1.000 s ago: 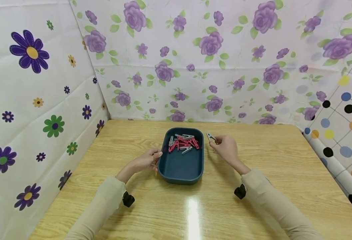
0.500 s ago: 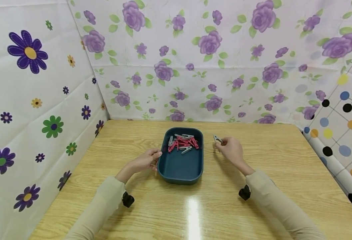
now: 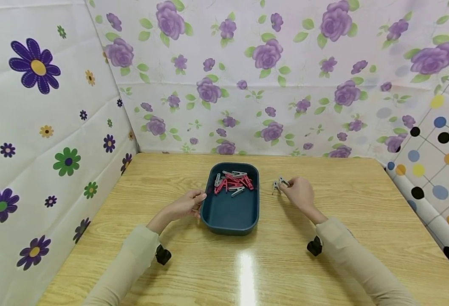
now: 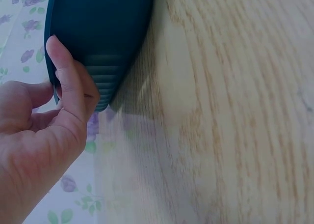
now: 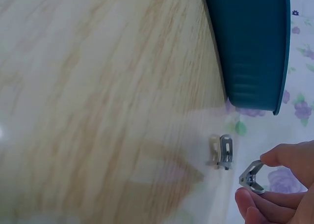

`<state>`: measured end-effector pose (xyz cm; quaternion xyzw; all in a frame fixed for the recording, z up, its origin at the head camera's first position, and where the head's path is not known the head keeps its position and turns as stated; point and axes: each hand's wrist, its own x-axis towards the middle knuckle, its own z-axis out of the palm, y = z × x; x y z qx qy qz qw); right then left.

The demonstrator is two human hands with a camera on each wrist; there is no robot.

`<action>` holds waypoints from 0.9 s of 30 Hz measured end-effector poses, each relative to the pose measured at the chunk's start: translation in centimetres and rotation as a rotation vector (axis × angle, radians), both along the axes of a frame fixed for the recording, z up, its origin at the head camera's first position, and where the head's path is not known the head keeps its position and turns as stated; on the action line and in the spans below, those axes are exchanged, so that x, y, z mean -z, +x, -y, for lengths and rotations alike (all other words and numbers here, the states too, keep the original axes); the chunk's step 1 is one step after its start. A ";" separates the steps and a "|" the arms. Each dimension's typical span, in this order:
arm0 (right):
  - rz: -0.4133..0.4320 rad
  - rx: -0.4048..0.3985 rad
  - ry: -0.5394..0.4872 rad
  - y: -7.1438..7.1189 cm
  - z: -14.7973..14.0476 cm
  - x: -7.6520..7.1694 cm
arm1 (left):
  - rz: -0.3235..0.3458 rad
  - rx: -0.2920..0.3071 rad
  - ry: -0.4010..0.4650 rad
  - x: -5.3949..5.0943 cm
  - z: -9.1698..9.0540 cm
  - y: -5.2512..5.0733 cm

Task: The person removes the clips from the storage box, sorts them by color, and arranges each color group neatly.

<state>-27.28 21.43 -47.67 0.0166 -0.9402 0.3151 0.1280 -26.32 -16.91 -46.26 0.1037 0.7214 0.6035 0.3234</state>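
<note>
A dark teal plastic bin (image 3: pixel 230 216) stands on the wooden table, with several red and grey-white clothespins (image 3: pixel 233 182) heaped in its far half. My left hand (image 3: pixel 186 205) grips the bin's left wall at the rim; in the left wrist view the fingers (image 4: pixel 71 86) lie against the wall. To the right of the bin, my right hand (image 3: pixel 300 193) pinches a grey clothespin (image 5: pixel 251 177) between thumb and fingers, its legs spread. Another grey clothespin (image 5: pixel 225 152) is on the table just left of that hand, apart from the bin.
The wooden table (image 3: pixel 343 204) extends on both sides of the bin. Behind it hangs a cloth with purple roses (image 3: pixel 268 55). Patterned sheets close off the left and right sides. Each wrist carries a small black camera.
My right hand has moved to the right, away from the bin, with a clothespin pinched. A second clothespin now shows on the table beside it. The left hand and bin have stayed put.
</note>
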 end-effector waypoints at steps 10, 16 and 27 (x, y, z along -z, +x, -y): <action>0.085 0.049 0.033 -0.1 -0.3 0.4 | -0.001 -0.003 0.003 0.1 0.1 0.0; 0.118 0.075 0.075 0.0 -0.3 0.5 | -0.002 0.000 0.005 0.0 0.1 0.1; 0.150 0.057 0.126 0.0 -0.3 0.5 | 0.007 -0.010 0.010 0.0 0.1 0.0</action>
